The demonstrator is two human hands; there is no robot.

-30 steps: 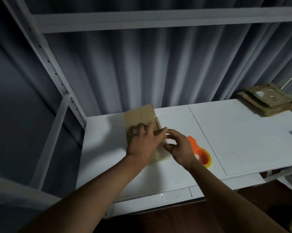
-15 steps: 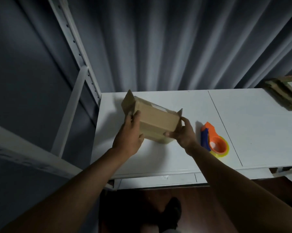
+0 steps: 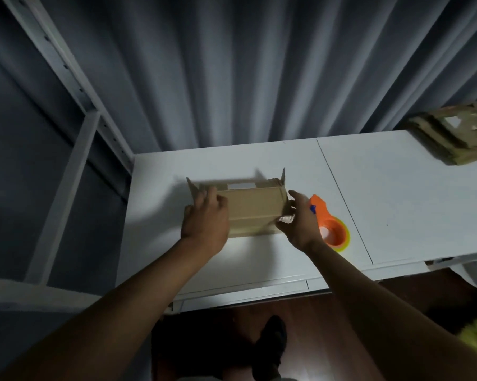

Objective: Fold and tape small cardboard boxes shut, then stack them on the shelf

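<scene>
I am looking down past my two forearms, which are reaching forward over the dark wooden floor [image 3: 328,339] toward the white worktop [image 3: 259,259]. My left hand [image 3: 204,224] is wrapping around the left end of the cardboard box [image 3: 251,210], fingers curled over its top edge and gripping it. My right hand [image 3: 297,224] is sitting at the box's right end with the thumb and fingers spread; it is touching the corner, but I cannot tell whether it is gripping. The box is lying on the worktop between both hands, near the middle of the left panel, with its end flaps sticking up at the left and right. Just beside my right hand, an orange tape dispenser [image 3: 330,229] is resting on the worktop, partly hidden by my wrist. Farther off, at the right rear corner, a stack of flattened cardboard [image 3: 454,136] is lying. Behind everything, a grey curtain [image 3: 259,64] is hanging, and a white shelf upright [image 3: 75,75] is slanting along the left.
</scene>
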